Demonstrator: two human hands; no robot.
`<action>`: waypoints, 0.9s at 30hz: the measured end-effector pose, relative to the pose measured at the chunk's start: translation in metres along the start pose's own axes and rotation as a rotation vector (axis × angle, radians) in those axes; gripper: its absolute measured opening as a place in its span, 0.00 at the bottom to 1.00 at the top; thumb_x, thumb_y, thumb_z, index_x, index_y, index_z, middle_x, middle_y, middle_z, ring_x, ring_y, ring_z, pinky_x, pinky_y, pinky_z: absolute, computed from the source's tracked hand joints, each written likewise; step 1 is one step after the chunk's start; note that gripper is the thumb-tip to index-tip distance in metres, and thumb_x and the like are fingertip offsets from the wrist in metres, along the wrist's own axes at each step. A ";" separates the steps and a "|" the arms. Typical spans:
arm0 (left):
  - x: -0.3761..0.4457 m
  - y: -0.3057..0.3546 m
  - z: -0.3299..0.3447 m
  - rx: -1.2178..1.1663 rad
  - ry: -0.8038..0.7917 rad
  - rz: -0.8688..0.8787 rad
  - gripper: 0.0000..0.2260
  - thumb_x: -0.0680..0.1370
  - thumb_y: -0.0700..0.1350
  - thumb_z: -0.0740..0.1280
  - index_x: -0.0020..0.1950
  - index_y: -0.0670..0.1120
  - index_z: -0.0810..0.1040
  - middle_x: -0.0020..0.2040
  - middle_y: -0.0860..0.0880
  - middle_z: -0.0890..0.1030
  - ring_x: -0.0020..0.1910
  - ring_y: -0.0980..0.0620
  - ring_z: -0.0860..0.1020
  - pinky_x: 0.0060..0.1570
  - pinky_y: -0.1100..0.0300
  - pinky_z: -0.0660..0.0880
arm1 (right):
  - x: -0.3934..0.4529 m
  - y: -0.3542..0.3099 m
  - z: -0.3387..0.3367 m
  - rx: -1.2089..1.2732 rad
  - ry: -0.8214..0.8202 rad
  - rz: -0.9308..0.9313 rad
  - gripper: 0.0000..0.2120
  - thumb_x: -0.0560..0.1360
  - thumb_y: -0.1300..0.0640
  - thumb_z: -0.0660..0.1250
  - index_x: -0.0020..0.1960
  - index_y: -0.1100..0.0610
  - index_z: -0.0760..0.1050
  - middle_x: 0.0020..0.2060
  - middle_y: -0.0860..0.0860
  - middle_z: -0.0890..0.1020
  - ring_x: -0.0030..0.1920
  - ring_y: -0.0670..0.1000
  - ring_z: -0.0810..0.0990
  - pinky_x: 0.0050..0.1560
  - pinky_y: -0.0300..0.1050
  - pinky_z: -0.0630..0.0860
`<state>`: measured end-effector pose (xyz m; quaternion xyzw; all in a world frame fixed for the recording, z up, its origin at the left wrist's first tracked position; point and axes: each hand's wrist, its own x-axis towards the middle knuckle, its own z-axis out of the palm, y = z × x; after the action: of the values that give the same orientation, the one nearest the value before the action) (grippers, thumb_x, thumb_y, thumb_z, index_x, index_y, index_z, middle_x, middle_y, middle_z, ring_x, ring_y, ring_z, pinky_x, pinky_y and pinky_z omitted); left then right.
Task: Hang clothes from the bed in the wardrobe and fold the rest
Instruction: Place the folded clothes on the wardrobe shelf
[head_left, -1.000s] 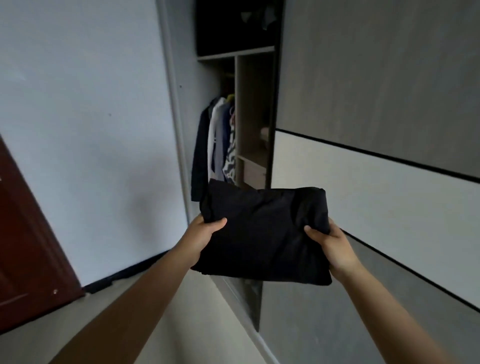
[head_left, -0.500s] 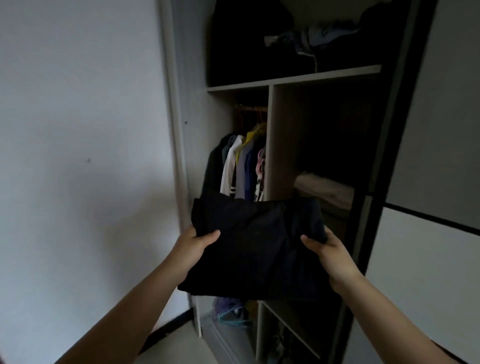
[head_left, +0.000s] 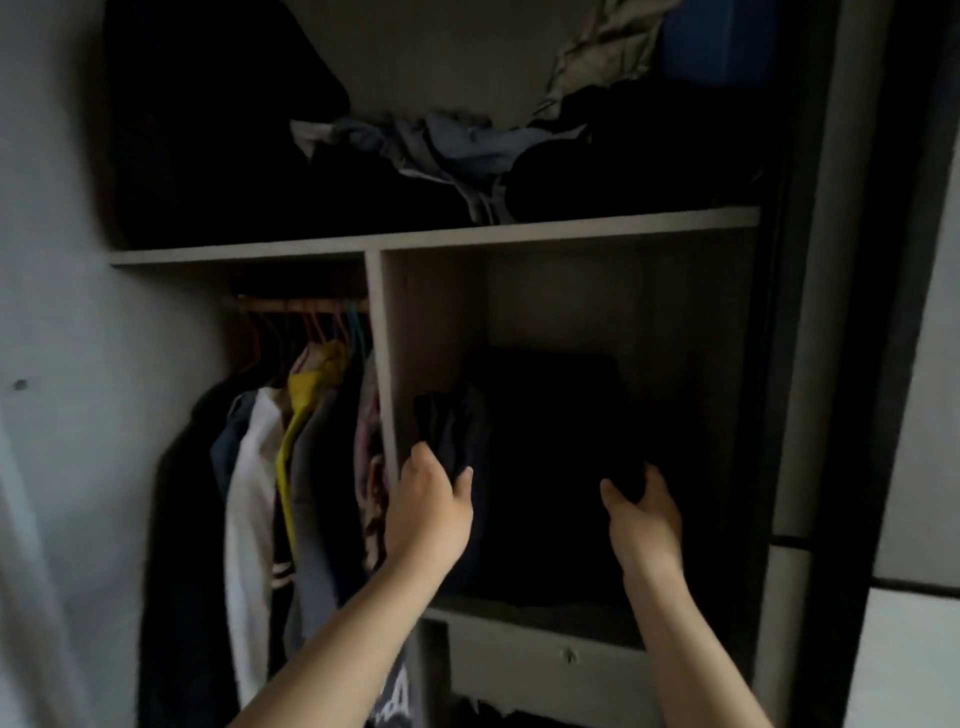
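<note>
A folded black garment (head_left: 540, 457) sits inside the right-hand middle compartment of the open wardrobe (head_left: 566, 228), dark and hard to outline. My left hand (head_left: 431, 499) grips its left edge with the thumb on top. At the garment's right edge, my right hand (head_left: 641, 512) holds it with curled fingers. Both arms reach into the compartment from below.
Several clothes hang on coloured hangers (head_left: 306, 332) from a rail in the left compartment, among them a white top (head_left: 254, 499) and a yellow one (head_left: 301, 395). The top shelf holds a heap of crumpled dark and grey clothes (head_left: 457, 150). A drawer front (head_left: 550, 670) lies below.
I have stepped close to the wardrobe and lifted the folded black garment forward into the right middle compartment; both hands still hold its edges.
</note>
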<state>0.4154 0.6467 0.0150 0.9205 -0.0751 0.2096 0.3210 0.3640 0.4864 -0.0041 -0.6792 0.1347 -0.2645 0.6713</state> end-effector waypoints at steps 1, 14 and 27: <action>0.017 0.004 0.008 -0.038 -0.005 0.028 0.24 0.81 0.50 0.56 0.73 0.40 0.56 0.68 0.43 0.67 0.61 0.46 0.73 0.47 0.61 0.71 | 0.013 0.000 0.003 -0.004 0.060 -0.012 0.24 0.79 0.59 0.58 0.74 0.53 0.57 0.68 0.55 0.68 0.68 0.59 0.67 0.62 0.52 0.68; 0.178 0.057 0.073 -0.317 -0.145 0.268 0.17 0.79 0.45 0.61 0.66 0.41 0.66 0.61 0.39 0.74 0.60 0.40 0.73 0.54 0.54 0.69 | 0.129 -0.003 0.023 0.037 0.447 -0.110 0.23 0.78 0.60 0.60 0.72 0.56 0.61 0.67 0.55 0.70 0.67 0.55 0.68 0.62 0.43 0.65; 0.155 0.105 0.143 -0.992 -0.914 0.230 0.15 0.77 0.37 0.65 0.61 0.49 0.70 0.55 0.48 0.77 0.54 0.49 0.76 0.55 0.56 0.73 | 0.101 0.013 -0.001 -0.177 0.726 -0.194 0.23 0.79 0.59 0.59 0.72 0.56 0.60 0.67 0.54 0.70 0.67 0.53 0.68 0.63 0.39 0.64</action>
<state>0.5748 0.4745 0.0398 0.6468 -0.3877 -0.2265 0.6165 0.4486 0.4305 0.0010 -0.6064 0.3211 -0.5373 0.4905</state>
